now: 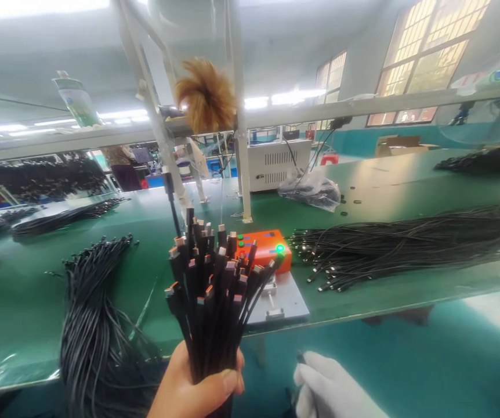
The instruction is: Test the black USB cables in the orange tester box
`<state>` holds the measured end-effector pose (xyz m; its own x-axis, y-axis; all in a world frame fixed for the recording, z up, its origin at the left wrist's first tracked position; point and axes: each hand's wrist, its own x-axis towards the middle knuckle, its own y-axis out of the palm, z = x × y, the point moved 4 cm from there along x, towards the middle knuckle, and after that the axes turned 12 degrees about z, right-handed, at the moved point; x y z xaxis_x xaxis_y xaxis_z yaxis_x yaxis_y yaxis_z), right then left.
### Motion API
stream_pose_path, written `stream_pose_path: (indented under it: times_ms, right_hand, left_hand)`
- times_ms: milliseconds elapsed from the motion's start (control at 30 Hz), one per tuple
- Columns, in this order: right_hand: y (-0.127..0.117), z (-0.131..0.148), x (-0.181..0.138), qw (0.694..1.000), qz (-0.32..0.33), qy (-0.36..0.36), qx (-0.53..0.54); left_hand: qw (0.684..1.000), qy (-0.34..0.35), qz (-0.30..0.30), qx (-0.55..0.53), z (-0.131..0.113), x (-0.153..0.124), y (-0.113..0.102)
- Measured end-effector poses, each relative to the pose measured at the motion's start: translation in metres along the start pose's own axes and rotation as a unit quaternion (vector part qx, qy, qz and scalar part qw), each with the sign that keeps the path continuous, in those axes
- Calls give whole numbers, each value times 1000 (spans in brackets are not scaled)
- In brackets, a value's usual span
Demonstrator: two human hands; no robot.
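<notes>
My bare left hand (pixel 202 380) is wrapped round a thick bundle of black USB cables (pixel 215 313), held upright with the metal plugs fanned out at the top. In a white glove, my right hand (pixel 330 386) is low, over the table's front edge, its fingers pinched on a black cable (pixel 300 357) with only a short end showing. Behind the bundle sits an orange tester box (pixel 271 241) with a lit green light. A grey metal plate with a small fixture (pixel 296 302) lies in front of the box, partly hidden by the cables.
More black cables (pixel 406 238) lie across the green table (pixel 180 255) at right, and another bunch (pixel 89 290) hangs over the front edge at left. A metal frame post (pixel 243 145), a grey vented box (pixel 276 165) and a plastic bag (pixel 313 191) stand behind.
</notes>
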<state>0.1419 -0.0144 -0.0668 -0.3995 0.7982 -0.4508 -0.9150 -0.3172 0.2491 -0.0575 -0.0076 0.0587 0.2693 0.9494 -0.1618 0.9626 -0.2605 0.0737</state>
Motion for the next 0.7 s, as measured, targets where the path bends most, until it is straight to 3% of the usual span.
stream_pose_path:
  times_ms: [100,167,267,300,400,467,533,600,700]
  right_hand:
    - [-14,34,-17,974,-71,-50,-210]
    - [-10,60,-26,954,-99,-78,-274]
    - [15,94,-33,943,-82,-109,-303]
    - [29,103,-33,942,-49,-133,-305]
    - [65,122,-24,957,86,-219,-167]
    - [80,127,-17,947,200,-245,-59]
    - [86,127,-11,931,273,-244,0]
    - [84,125,-8,928,276,-251,3]
    - [76,118,-8,944,193,-266,-25]
  left_hand:
    - [1000,1,23,-17,2,2,-1]
    - [1000,2,22,-20,4,2,-2]
    - [1000,1,20,-21,5,1,-2]
    - [1000,2,21,-18,5,1,-1]
    - [1000,9,19,-10,0,-1,3]
    - [999,24,22,0,-6,-2,9]
    - [998,48,31,11,-12,-1,16]
    - [997,68,32,7,-16,1,21]
    - [998,67,-3,-21,-15,3,19]
